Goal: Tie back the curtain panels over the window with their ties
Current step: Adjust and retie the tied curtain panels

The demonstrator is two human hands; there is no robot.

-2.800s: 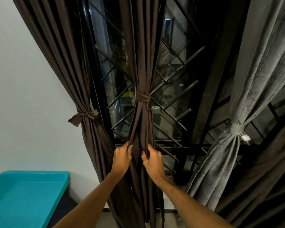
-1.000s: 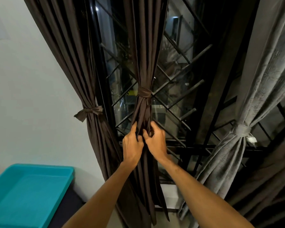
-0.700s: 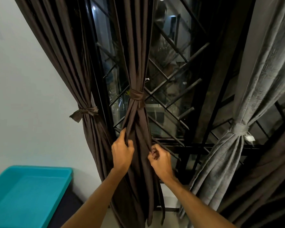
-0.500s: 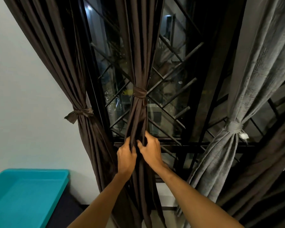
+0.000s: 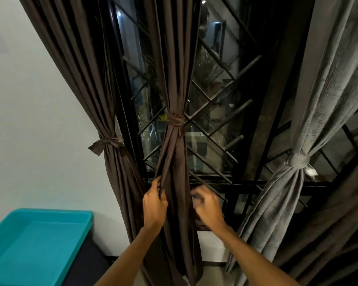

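Left hand (image 5: 154,205), 6 o'clock: thumb and fingers pinch a fold on the left edge of the middle brown panel (image 5: 175,79). Right hand (image 5: 208,207), 5 o'clock: blurred, fingers curled at the panel's right edge; cannot tell whether it holds cloth. Teal tub (image 5: 39,244) at 8 o'clock. Middle tie (image 5: 175,120) is wrapped round the panel near centre, above both hands. Left brown panel (image 5: 120,182) is knotted by its tie (image 5: 110,142) at 9 o'clock. Grey panel (image 5: 277,203) is bound by grey tie (image 5: 299,161) at 3 o'clock. Barred window (image 5: 215,100) lies behind all three.
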